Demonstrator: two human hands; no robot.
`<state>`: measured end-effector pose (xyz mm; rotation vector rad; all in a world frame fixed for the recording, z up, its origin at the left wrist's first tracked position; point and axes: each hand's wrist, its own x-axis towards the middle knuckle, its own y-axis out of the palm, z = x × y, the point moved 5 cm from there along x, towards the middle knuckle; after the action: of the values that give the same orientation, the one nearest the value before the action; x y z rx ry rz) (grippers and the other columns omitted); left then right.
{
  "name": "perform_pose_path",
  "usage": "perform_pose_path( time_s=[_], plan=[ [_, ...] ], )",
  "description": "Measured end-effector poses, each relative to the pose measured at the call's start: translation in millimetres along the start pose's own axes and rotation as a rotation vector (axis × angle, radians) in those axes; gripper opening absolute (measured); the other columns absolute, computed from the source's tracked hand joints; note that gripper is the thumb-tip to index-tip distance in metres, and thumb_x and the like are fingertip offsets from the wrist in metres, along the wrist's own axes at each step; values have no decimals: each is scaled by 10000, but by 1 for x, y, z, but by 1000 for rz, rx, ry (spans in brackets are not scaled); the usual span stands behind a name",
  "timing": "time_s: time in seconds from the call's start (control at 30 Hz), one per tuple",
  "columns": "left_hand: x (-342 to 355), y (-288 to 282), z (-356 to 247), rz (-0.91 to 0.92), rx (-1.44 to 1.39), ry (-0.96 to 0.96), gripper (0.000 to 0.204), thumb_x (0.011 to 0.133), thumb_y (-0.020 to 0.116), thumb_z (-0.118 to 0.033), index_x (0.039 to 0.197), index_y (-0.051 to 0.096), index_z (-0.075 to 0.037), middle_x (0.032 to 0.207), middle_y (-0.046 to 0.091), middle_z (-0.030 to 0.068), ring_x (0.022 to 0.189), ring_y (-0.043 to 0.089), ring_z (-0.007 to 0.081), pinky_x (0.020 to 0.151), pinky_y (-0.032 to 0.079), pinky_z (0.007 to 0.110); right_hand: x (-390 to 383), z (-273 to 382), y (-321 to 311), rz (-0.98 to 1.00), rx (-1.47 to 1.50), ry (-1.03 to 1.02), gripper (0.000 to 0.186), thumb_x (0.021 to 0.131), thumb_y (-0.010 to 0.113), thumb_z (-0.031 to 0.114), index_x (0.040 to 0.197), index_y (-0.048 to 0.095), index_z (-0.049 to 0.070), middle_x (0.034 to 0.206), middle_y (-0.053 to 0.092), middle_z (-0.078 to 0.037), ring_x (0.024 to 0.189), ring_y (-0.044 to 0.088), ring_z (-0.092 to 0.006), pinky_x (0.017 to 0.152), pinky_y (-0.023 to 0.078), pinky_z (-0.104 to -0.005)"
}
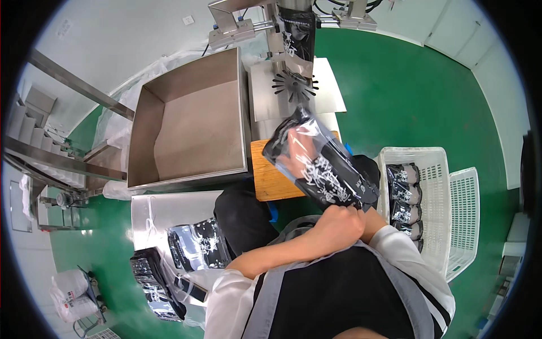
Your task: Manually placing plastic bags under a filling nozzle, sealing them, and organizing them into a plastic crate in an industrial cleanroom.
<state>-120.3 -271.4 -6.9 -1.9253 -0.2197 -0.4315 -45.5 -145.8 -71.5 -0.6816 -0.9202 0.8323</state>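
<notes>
A black and clear plastic bag (333, 169) with white lettering slants across my lap. My left hand (342, 225) is closed on its near end. My right hand (300, 151) shows through the clear film toward the far end, fingers stretched out; whether it is inside the bag or behind it I cannot tell. Ahead, another such bag (298, 34) hangs upright at the steel machine's spout, between two metal clamps (237, 31). Below that is a slotted metal disc (294, 86). A wooden board (276, 178) lies just beyond my knees.
A deep steel tray (197, 130) stands ahead on the left. At my right, a white plastic crate (415, 155) holds several packed bags (403, 195), beside another white crate (464, 209). Flat bags (197, 246) and a tied stack of bags (155, 285) lie on a steel surface (164, 212) at lower left.
</notes>
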Motion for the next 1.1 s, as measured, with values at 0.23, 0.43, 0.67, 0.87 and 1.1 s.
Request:
perform_pose_path(
  time_s=[0.23, 0.43, 0.67, 0.87, 1.1],
  plan=[
    [0, -11, 10, -31, 3, -63, 82, 621, 567, -69, 614, 497, -28, 563, 534, 91, 487, 577, 190, 395, 434, 296, 9, -25, 11, 61, 26, -62, 807, 534, 816, 286, 1136, 416, -72, 1125, 413, -220, 1035, 420, -407, 895, 387, -453],
    [17, -60, 54, 215, -567, -271, 218, 752, 635, -160, 693, 488, -10, 572, 515, 85, 554, 573, 275, 513, 450, 354, 3, -17, -22, 326, -16, -187, 886, 644, 753, 353, 1321, 311, -8, 1312, 318, -264, 1228, 326, -438, 999, 335, -437],
    [14, -44, 225, -392, -415, -691, 350, 875, 565, -253, 689, 450, 20, 581, 476, 160, 536, 480, 277, 541, 384, 391, -2, 18, -77, 353, -119, -267, 925, 596, 758, 424, 1358, 341, 106, 1343, 271, -239, 1232, 351, -398, 982, 365, -420],
    [19, -3, 274, -359, -710, -746, 380, 901, 532, -258, 650, 481, 23, 538, 402, 82, 556, 356, 116, 516, 357, 306, -21, -30, -105, 380, 197, -183, 748, 603, 772, 212, 1269, 454, 97, 1234, 417, -225, 1234, 368, -362, 1000, 360, -428],
    [19, 3, 351, -406, -1414, -924, 282, 921, 513, -269, 884, 599, -2, 781, 639, 49, 624, 582, 114, 593, 477, 244, 19, -5, -194, 440, -308, -310, 321, 521, 629, 13, 840, 633, 53, 911, 610, -77, 1024, 538, -265, 943, 404, -390]
  ],
)
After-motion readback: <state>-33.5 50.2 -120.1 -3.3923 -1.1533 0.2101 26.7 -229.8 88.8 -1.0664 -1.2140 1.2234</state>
